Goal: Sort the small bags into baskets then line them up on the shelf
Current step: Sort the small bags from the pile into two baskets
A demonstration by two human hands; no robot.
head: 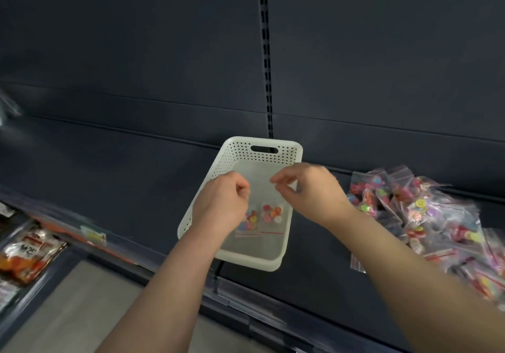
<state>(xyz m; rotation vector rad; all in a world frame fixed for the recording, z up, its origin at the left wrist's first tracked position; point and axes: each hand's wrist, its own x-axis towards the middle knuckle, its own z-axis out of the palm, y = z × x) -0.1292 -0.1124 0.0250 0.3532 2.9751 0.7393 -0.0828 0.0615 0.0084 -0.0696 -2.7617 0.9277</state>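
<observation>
A white perforated basket (262, 149) sits on the dark shelf (123, 177). Two small clear bags of colourful buttons lie side by side on its floor, the right bag (272, 213) in full view and the left bag (250, 220) partly under my left hand. My left hand (221, 205) hovers over the basket's left side with its fingers curled; whether they pinch the left bag's edge is hidden. My right hand (306, 191) hangs above the basket's right side, thumb and fingers loosely curved with nothing visible between them.
A heap of several small zip bags (426, 221) with bright contents lies on the shelf to the right of the basket. A lower shelf at the left holds orange packets (24, 254). The shelf's back panel has a slotted upright (267, 79).
</observation>
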